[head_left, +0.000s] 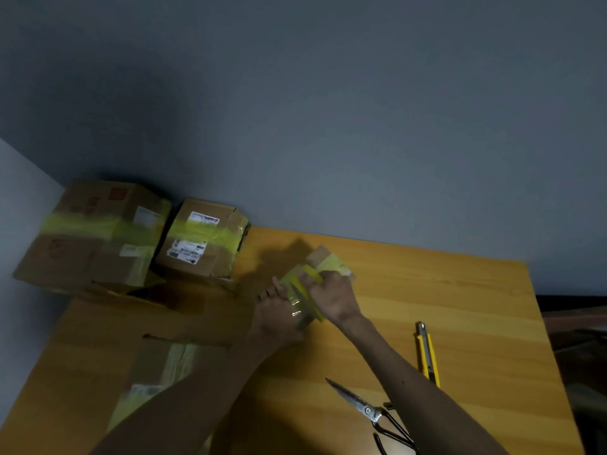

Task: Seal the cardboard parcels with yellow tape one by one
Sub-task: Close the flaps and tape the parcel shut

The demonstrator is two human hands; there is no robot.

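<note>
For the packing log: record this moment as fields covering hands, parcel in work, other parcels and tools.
left hand: fingers fairly straight, against the small parcel
right hand: grips the yellow tape roll at that parcel
back left: large parcel and medium parcel, each banded in yellow tape
near parcel: taped, partly under the left forearm
tools: scissors and utility knife lie untouched on the table
</note>
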